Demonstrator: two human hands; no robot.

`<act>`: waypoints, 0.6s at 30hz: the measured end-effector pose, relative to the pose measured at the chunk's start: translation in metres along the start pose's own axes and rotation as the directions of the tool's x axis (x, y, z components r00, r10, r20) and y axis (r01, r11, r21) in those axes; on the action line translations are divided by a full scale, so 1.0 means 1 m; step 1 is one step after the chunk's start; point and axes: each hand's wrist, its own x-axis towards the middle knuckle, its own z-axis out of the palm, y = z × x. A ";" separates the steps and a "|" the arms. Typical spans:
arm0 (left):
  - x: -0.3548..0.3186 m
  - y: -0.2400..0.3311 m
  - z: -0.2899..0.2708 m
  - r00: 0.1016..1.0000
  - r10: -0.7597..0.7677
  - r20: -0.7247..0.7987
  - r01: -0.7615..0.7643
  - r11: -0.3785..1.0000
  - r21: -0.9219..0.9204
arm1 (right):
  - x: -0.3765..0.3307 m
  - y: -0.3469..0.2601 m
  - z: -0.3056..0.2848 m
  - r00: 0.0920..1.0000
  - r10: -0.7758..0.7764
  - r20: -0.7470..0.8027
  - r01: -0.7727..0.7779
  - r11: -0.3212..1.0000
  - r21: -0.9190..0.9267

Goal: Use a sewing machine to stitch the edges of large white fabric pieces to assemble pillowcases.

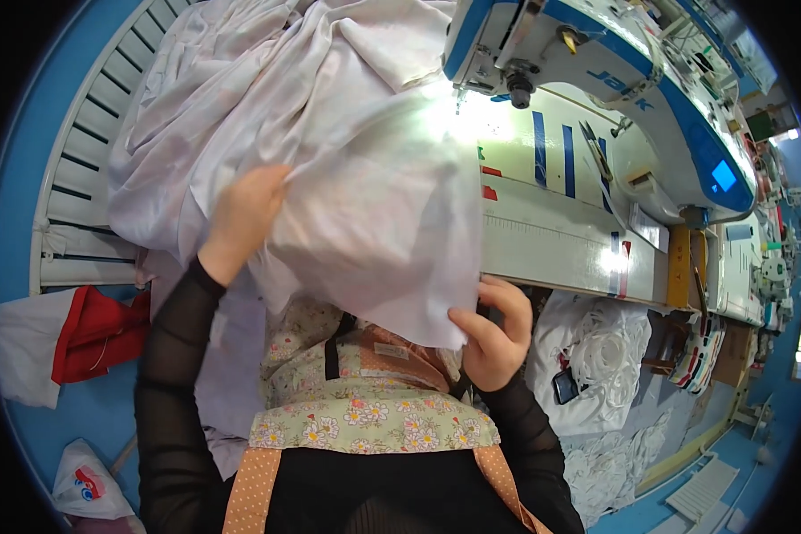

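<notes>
My left hand grips the upper left edge of a thin white cloth, fingers closed over it. My right hand pinches the cloth's lower right corner near the front edge of the sewing table. The cloth hangs stretched between both hands, over my lap and a floral apron. Behind it lies a big heap of white fabric. The blue and white sewing machine stands at the upper right, its lamp shining on the cloth's top right corner under the needle area.
A white slatted rack curves along the left. A red bag and white bag hang below it. A small printed plastic bag lies on the blue floor. White cord or trim fills a bag at my right, with a phone on it.
</notes>
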 end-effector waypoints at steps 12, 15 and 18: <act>0.080 -0.019 -0.002 0.994 0.084 0.065 -0.093 0.984 0.152 | 0.009 0.019 0.007 0.966 -0.006 0.260 -0.034 0.989 0.147; 0.066 -0.009 0.000 0.990 -0.065 0.122 0.045 0.986 0.161 | 0.015 0.024 0.005 0.951 -0.010 0.308 -0.040 0.987 0.155; 0.079 -0.021 0.010 0.998 0.019 0.066 -0.029 0.989 0.143 | 0.026 0.026 0.006 0.940 -0.071 0.334 0.034 0.993 0.116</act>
